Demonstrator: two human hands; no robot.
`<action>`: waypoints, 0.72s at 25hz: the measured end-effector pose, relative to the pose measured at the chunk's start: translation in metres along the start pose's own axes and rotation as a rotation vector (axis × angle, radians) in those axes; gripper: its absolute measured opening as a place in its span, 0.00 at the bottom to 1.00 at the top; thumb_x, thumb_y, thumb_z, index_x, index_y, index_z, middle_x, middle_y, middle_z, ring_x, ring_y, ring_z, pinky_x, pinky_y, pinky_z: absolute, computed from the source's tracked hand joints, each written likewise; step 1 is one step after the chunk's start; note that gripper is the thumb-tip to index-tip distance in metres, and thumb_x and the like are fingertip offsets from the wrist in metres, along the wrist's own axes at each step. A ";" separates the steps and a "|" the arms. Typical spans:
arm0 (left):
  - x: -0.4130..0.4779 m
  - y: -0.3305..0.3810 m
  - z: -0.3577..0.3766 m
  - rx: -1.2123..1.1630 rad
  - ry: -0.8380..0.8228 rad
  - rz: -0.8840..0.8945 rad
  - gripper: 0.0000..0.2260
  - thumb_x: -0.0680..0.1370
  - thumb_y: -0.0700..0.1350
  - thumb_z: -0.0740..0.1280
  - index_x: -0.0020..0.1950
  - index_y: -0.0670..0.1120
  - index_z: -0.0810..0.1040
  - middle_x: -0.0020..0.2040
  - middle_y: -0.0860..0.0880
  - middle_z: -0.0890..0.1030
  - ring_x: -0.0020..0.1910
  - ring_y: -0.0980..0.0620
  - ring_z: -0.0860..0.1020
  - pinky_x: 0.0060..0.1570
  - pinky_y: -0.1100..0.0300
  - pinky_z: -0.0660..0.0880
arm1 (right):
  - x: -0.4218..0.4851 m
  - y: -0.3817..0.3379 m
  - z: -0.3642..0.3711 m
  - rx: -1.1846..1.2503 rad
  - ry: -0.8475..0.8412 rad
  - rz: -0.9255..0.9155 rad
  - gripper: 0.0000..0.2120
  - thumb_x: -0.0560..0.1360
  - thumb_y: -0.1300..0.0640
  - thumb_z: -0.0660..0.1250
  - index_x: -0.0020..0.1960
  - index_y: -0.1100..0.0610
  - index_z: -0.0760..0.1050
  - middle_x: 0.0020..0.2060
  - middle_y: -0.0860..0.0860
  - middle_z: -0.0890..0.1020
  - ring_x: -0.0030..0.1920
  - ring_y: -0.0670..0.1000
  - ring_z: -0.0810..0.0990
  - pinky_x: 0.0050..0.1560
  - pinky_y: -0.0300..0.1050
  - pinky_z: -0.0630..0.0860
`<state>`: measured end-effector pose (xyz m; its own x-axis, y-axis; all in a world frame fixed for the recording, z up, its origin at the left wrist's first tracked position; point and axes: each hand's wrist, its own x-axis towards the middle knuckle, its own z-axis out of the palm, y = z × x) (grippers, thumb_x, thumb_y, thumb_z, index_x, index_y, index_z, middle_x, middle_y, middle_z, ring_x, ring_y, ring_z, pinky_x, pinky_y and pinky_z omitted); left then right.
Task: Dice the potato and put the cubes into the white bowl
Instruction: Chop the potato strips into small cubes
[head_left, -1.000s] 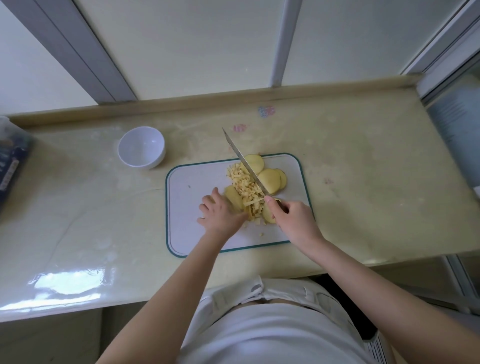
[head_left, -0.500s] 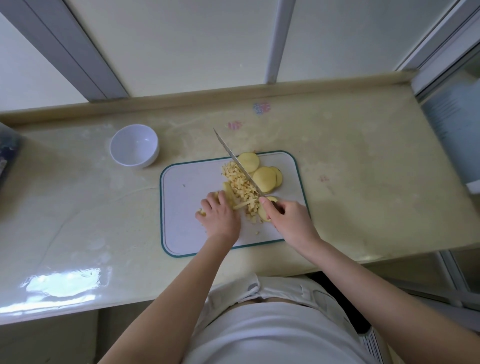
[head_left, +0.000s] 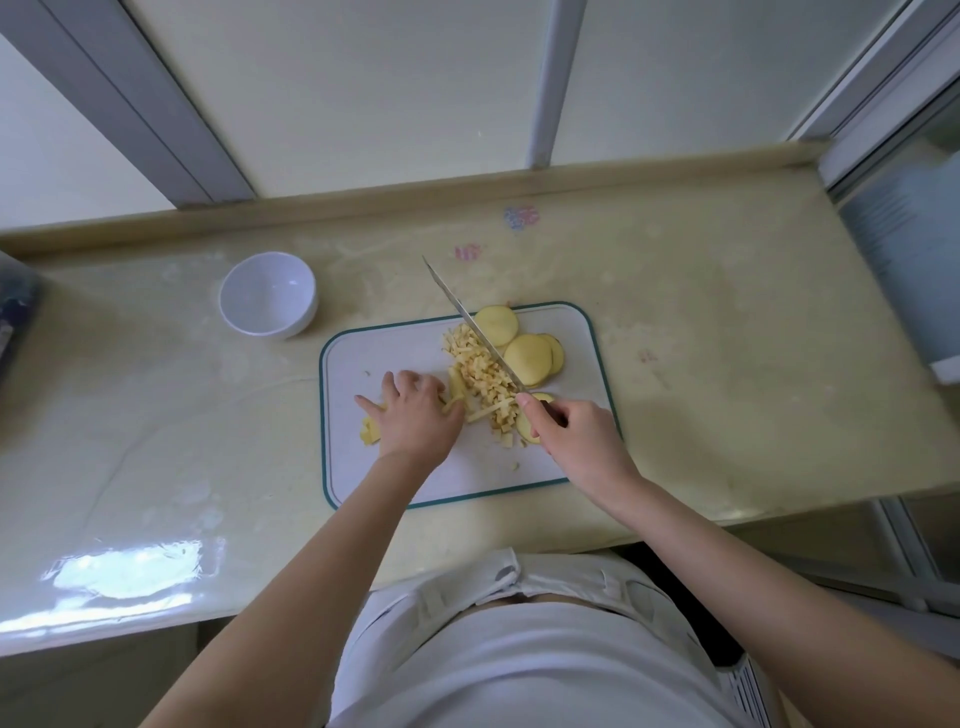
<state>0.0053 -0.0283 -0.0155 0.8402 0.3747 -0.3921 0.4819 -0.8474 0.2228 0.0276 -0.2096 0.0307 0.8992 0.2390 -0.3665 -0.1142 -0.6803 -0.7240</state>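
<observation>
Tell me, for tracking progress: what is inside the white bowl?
Nothing visible: the white bowl shows a bare inside. The diced potato lies on the cutting board. Its near inner wall is hidden.

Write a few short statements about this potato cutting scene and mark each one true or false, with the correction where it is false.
1. The white bowl holds potato cubes. False: it is empty.
2. The right hand grips the knife. True.
3. Round potato slices lie on the cutting board, right of the blade. True.
4. The left hand holds the bowl. False: it rests on the cutting board, on potato pieces.
</observation>
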 end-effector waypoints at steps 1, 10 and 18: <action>0.005 0.005 0.000 0.016 -0.013 -0.031 0.17 0.78 0.57 0.56 0.59 0.47 0.73 0.66 0.44 0.65 0.71 0.42 0.55 0.68 0.32 0.45 | -0.001 -0.001 -0.001 -0.002 -0.001 -0.003 0.28 0.76 0.38 0.61 0.36 0.63 0.75 0.23 0.50 0.71 0.26 0.50 0.69 0.32 0.44 0.68; 0.022 0.032 0.005 0.101 -0.006 -0.154 0.16 0.75 0.53 0.62 0.55 0.42 0.76 0.61 0.42 0.66 0.63 0.41 0.62 0.68 0.38 0.54 | -0.005 -0.004 -0.005 0.017 -0.008 -0.002 0.28 0.76 0.39 0.61 0.36 0.64 0.75 0.26 0.53 0.74 0.29 0.51 0.71 0.36 0.48 0.73; 0.023 0.019 0.003 0.074 0.004 0.041 0.11 0.79 0.46 0.59 0.58 0.43 0.71 0.60 0.43 0.71 0.65 0.41 0.61 0.72 0.42 0.46 | -0.004 -0.001 0.001 -0.002 -0.031 -0.014 0.29 0.75 0.36 0.59 0.35 0.62 0.75 0.25 0.52 0.73 0.28 0.50 0.71 0.34 0.47 0.70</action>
<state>0.0331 -0.0373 -0.0229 0.8600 0.3402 -0.3803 0.4272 -0.8876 0.1722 0.0237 -0.2091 0.0324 0.8871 0.2697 -0.3745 -0.1014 -0.6778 -0.7282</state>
